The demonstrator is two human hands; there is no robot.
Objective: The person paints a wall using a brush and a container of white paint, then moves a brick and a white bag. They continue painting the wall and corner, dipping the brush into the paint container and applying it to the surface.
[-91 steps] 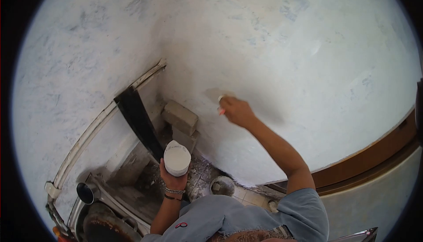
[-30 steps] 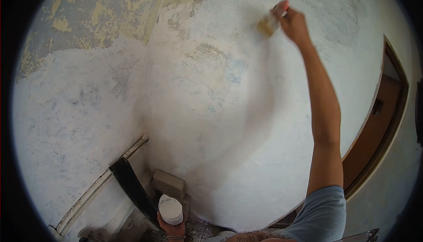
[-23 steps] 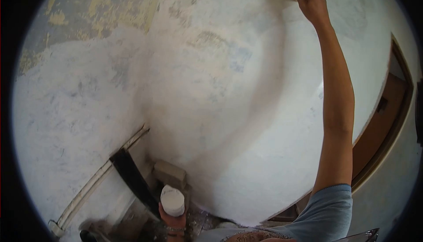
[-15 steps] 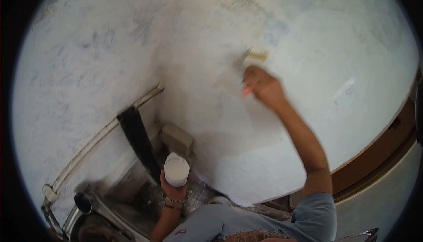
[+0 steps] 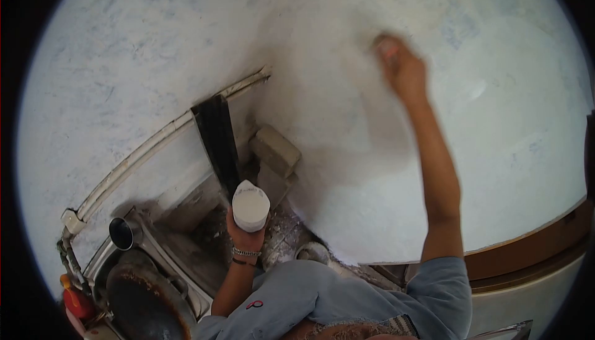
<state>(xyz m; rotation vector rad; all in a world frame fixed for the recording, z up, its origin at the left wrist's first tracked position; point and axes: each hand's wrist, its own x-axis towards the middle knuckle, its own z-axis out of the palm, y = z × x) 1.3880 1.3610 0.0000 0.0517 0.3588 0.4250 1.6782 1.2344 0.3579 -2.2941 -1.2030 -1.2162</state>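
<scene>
Our left hand (image 5: 245, 236) grips a white cut plastic cup of paint (image 5: 250, 205) low by the grey brick (image 5: 274, 150). Our blurred right hand (image 5: 403, 70) presses against the whitewashed wall (image 5: 347, 173); we cannot tell its grasp.

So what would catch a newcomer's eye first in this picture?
First the wide whitewashed wall filling most of the view, with the right hand raised against it, blurred. Below, at centre, the left hand holds up a white cup of white paint. In the lower left corner sit a rusty dark pan and a small metal pot.
</scene>
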